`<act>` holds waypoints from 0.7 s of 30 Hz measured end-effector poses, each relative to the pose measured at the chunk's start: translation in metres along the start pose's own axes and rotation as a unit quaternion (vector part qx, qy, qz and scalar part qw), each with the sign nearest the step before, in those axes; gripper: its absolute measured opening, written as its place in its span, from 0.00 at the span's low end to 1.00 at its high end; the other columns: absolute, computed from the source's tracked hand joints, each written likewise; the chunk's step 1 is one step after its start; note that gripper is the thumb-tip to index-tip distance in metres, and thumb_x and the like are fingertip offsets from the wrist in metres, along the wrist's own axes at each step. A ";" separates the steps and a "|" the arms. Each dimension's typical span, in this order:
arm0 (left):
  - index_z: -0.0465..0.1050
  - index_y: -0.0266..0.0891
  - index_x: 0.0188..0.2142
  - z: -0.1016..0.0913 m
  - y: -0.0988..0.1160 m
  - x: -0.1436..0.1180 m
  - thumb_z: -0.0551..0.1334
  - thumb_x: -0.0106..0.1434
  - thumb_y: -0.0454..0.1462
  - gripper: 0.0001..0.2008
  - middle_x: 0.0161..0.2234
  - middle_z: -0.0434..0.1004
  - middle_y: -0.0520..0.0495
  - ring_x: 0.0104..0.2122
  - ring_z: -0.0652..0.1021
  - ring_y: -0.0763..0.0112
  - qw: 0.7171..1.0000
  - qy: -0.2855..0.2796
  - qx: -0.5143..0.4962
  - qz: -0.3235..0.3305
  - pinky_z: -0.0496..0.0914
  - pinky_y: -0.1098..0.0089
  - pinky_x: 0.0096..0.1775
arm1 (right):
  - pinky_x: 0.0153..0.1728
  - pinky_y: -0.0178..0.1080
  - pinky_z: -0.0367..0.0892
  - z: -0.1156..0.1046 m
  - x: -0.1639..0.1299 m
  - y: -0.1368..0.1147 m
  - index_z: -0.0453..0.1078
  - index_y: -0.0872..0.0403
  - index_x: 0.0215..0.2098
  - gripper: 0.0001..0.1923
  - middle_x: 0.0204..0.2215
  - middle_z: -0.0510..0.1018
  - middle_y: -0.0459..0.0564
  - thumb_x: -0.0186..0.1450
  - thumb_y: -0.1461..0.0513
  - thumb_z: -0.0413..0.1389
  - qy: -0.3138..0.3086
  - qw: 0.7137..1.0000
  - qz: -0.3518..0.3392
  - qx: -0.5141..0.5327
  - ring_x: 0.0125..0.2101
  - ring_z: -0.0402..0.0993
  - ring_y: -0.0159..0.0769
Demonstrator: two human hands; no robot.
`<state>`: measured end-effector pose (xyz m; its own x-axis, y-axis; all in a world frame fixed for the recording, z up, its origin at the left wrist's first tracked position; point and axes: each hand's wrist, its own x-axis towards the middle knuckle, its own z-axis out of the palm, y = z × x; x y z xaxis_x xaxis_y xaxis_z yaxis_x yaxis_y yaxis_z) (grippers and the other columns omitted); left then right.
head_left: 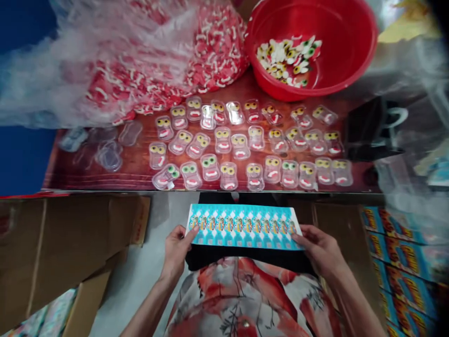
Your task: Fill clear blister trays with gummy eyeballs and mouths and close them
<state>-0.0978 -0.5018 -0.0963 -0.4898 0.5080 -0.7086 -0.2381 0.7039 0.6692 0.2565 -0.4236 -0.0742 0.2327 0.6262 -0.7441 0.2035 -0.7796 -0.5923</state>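
I see left hand [176, 255] and right hand [320, 250] pinching the ends of a flat turquoise printed card strip [243, 226], keeping it taut, near the clear blister packs with eyes and mouths [245, 150] laid in rows on the reddish wooden table [105, 175].

Left hand [175, 255] and right hand [321, 250] gripping ends of blue printed card sheet [243, 226] over lap. Ahead on bench [115, 175]: rows of clear blister packs [245, 150], red basin [312, 44] holding loose toys [287, 58], plastic bag [115, 61].
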 end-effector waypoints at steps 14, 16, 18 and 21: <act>0.75 0.37 0.36 -0.002 0.006 -0.006 0.79 0.32 0.45 0.31 0.28 0.78 0.52 0.20 0.68 0.80 0.998 -0.019 -0.030 -0.045 0.55 0.80 0.17 | 0.18 0.32 0.53 -0.001 -0.010 0.006 0.62 0.51 0.26 0.15 0.18 0.67 0.39 0.50 0.54 0.63 -0.025 0.996 -0.082 -0.035 0.18 0.60 0.29; 0.76 0.36 0.31 0.003 0.007 -0.008 0.79 0.29 0.41 0.28 0.26 0.78 0.54 0.19 0.67 0.81 0.996 0.025 -0.060 -0.055 0.56 0.80 0.17 | 0.17 0.32 0.52 -0.003 -0.003 0.008 0.59 0.50 0.26 0.15 0.17 0.64 0.37 0.51 0.54 0.61 -0.040 0.992 -0.118 -0.027 0.17 0.58 0.28; 0.75 0.38 0.28 0.010 0.009 -0.014 0.79 0.28 0.40 0.25 0.24 0.76 0.56 0.19 0.68 0.81 0.995 0.073 -0.062 -0.027 0.59 0.80 0.17 | 0.17 0.32 0.53 -0.010 0.008 0.007 0.59 0.50 0.28 0.14 0.17 0.62 0.36 0.53 0.55 0.60 -0.047 0.987 -0.151 -0.030 0.17 0.58 0.27; 0.77 0.41 0.30 0.021 0.008 -0.029 0.79 0.35 0.42 0.22 0.23 0.75 0.57 0.20 0.69 0.78 0.992 0.113 0.001 0.061 0.62 0.78 0.18 | 0.21 0.33 0.57 -0.026 0.022 0.002 0.60 0.51 0.30 0.12 0.19 0.65 0.37 0.56 0.57 0.60 -0.053 0.981 -0.173 -0.067 0.18 0.61 0.28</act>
<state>-0.0682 -0.5006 -0.0751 -0.6912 0.4653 -0.5530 -0.1637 0.6444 0.7469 0.2867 -0.4107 -0.0835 0.0297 0.8423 -0.5382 0.3771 -0.5081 -0.7744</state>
